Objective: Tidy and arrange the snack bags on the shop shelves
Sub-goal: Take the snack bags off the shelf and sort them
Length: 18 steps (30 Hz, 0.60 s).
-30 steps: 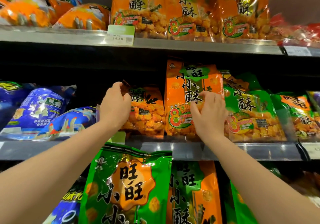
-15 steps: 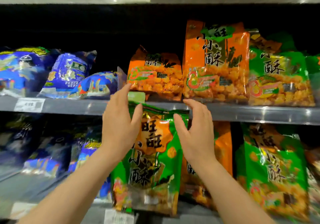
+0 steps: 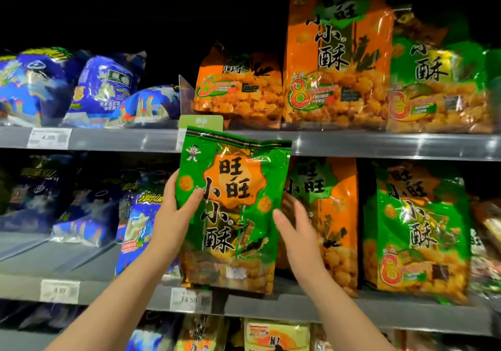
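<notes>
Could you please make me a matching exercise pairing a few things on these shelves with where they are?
1. centre green bag
2. tall orange bag
3. blue bags
4. right hand

A. lying at the upper shelf's left end
B. gripped by the left hand
C. standing upright on the upper shelf
D. open, by the centre green bag's right edge

Pairs: 1-B, 2-C, 3-A, 4-D

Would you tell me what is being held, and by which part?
The left hand grips the green snack bag by its left edge; the right hand is open beside it.
</notes>
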Each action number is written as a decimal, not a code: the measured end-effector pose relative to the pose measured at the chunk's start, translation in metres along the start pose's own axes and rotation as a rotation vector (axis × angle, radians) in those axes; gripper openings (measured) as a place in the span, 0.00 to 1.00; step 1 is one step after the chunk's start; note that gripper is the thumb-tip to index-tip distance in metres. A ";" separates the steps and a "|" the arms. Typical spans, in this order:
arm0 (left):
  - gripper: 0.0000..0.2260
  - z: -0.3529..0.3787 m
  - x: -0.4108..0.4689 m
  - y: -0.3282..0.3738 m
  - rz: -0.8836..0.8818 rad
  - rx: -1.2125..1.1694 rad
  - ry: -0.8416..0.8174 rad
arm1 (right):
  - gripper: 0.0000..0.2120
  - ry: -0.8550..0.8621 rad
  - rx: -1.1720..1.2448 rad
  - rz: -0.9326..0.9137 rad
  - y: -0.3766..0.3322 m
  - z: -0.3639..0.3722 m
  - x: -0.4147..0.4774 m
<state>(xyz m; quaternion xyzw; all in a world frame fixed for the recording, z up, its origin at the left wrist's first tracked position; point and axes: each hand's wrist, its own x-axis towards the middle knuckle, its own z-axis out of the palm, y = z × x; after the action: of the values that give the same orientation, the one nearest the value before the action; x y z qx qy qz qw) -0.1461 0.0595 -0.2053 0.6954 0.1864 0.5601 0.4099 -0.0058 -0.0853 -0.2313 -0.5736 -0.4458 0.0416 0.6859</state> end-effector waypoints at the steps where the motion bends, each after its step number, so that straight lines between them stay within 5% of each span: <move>1: 0.25 -0.001 0.002 0.000 0.008 -0.003 0.001 | 0.20 0.135 -0.035 -0.039 -0.001 -0.005 0.002; 3: 0.27 -0.005 0.008 -0.001 0.021 -0.034 -0.003 | 0.16 0.442 -0.152 -0.153 -0.009 -0.022 0.006; 6: 0.34 -0.012 0.021 -0.006 -0.028 -0.174 -0.087 | 0.24 0.702 -0.392 -0.227 -0.014 -0.055 0.020; 11: 0.53 -0.011 0.029 -0.019 -0.116 -0.210 -0.190 | 0.40 0.473 -0.405 0.047 -0.011 -0.087 0.046; 18: 0.33 -0.001 0.028 -0.021 -0.114 -0.162 -0.126 | 0.37 0.441 -0.482 0.049 -0.015 -0.087 0.052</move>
<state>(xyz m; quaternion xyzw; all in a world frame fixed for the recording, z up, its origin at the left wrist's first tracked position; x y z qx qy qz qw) -0.1340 0.0929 -0.2040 0.6819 0.1538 0.5044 0.5069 0.0760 -0.1257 -0.1847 -0.7252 -0.2697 -0.1738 0.6092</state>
